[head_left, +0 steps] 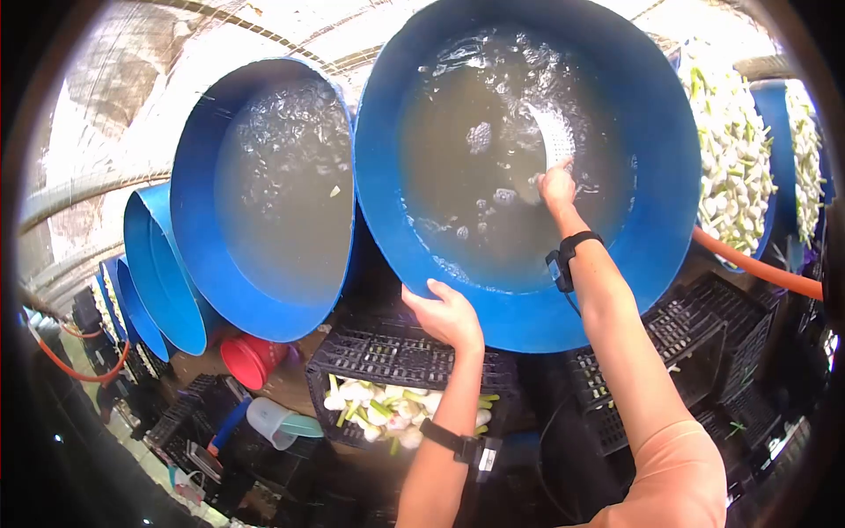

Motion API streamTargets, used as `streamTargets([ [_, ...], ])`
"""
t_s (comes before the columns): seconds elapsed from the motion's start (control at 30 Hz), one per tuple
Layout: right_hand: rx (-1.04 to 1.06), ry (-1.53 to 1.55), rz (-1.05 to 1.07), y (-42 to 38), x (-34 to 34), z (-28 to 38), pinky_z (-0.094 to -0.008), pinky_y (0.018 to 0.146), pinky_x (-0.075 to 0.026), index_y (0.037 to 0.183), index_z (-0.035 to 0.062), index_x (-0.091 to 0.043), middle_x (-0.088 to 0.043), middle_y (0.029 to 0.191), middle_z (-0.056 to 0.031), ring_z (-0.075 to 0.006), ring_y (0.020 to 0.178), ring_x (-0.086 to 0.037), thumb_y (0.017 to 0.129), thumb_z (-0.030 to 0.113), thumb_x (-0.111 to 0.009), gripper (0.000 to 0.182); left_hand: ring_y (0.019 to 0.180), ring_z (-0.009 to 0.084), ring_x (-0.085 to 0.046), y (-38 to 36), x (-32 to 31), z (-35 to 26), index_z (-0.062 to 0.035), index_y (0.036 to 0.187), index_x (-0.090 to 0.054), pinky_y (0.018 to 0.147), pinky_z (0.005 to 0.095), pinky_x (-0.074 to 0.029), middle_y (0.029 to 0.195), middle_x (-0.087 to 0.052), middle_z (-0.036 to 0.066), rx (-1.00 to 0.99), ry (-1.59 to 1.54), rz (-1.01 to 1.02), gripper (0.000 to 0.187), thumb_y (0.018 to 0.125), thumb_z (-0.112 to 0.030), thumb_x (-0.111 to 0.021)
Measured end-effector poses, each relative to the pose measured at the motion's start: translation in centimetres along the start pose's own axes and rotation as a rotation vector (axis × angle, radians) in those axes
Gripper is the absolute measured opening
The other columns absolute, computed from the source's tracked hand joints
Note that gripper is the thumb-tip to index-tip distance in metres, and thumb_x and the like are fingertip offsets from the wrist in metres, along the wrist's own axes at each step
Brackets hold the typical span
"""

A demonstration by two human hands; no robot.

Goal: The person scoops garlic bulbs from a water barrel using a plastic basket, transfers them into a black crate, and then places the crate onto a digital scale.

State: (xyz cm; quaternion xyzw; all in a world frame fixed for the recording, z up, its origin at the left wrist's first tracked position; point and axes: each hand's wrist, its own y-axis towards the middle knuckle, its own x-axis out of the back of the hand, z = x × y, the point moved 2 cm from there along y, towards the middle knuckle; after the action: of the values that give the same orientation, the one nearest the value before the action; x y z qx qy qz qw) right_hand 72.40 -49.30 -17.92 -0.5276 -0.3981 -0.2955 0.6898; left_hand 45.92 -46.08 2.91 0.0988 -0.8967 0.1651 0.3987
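Observation:
My right hand is closed on the near end of a white perforated strainer, tilted in the cloudy, bubbling water of a large blue tub. The strainer's lower part is hidden, so its full shape does not show. At the tub's near rim is my left hand, its thumb and fingers apart, close against the outer wall; it holds nothing that I can make out. Below that hand, a black crate holds white bulbs with green stems.
A second blue tub of water stands at left, beside a turquoise tub. Near the floor are a red bucket and a whitish container. More bulbs, an orange hose and black crates lie right.

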Motion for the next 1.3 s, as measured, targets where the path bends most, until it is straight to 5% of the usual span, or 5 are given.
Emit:
streamTargets([
  [0.4, -0.025, 0.344, 0.554, -3.3, 2.8, -0.6, -0.0313, 0.045, -0.053, 0.096, -0.0078, -0.063, -0.067, 0.074, -0.0156, -0.0195, 0.048, -0.063, 0.075, 0.014, -0.056, 0.031, 0.091, 0.0426, -0.06, 0.2, 0.1, 0.2, 0.0083, 0.124, -0.039, 0.081, 0.0468, -0.045, 0.103, -0.059, 0.029, -0.014, 0.105, 0.015, 0.045, 0.085, -0.006, -0.054],
  [0.6, 0.249, -0.071, 0.011, -6.1, 15.6, -3.9, -0.0496, 0.083, -0.05, 0.131, 0.004, -0.048, -0.061, 0.104, -0.0309, -0.0425, 0.095, -0.062, 0.078, 0.012, -0.052, 0.054, 0.095, 0.0424, -0.06, 0.2, 0.7, -0.6, 0.0058, 0.125, -0.04, 0.082, 0.0467, -0.047, 0.106, -0.06, 0.028, 0.027, 0.102, 0.031, 0.044, 0.085, -0.006, -0.051],
  [0.93, 0.868, -0.237, -0.669, -14.4, 28.3, -0.4, -0.0433, 0.056, -0.055, 0.14, 0.0186, -0.04, -0.049, 0.131, -0.0271, -0.0353, 0.07, -0.068, 0.079, 0.002, -0.05, 0.064, 0.095, 0.0419, -0.058, 0.6, 0.7, 1.1, 0.0051, 0.12, -0.042, 0.082, 0.0488, -0.045, 0.103, -0.059, 0.025, -0.083, 0.035, 0.008, 0.043, 0.08, -0.005, -0.054],
  [1.07, 0.577, -0.681, -0.564, -16.3, 29.8, 1.4, -0.0425, 0.058, -0.054, 0.141, 0.0196, -0.039, -0.052, 0.128, -0.0257, -0.0362, 0.068, -0.066, 0.08, 0.002, -0.051, 0.064, 0.116, 0.0406, -0.048, 0.8, 3.8, 2.7, 0.0041, 0.132, -0.036, 0.097, 0.0444, -0.041, 0.126, -0.05, 0.025, -0.177, 0.067, 0.307, 0.055, 0.083, -0.008, -0.058],
  [1.3, 0.554, 0.092, -0.483, -15.7, 25.8, -2.9, -0.0451, 0.071, -0.051, 0.122, 0.004, -0.051, -0.066, 0.092, -0.0238, -0.0353, 0.084, -0.066, 0.078, 0.009, -0.049, 0.044, 0.09, 0.0183, -0.063, -1.4, 18.2, 9.2, -0.0016, 0.109, -0.06, 0.082, 0.03, -0.049, 0.099, -0.066, 0.01, -0.019, -0.491, 0.648, 0.022, 0.09, -0.012, -0.059],
])
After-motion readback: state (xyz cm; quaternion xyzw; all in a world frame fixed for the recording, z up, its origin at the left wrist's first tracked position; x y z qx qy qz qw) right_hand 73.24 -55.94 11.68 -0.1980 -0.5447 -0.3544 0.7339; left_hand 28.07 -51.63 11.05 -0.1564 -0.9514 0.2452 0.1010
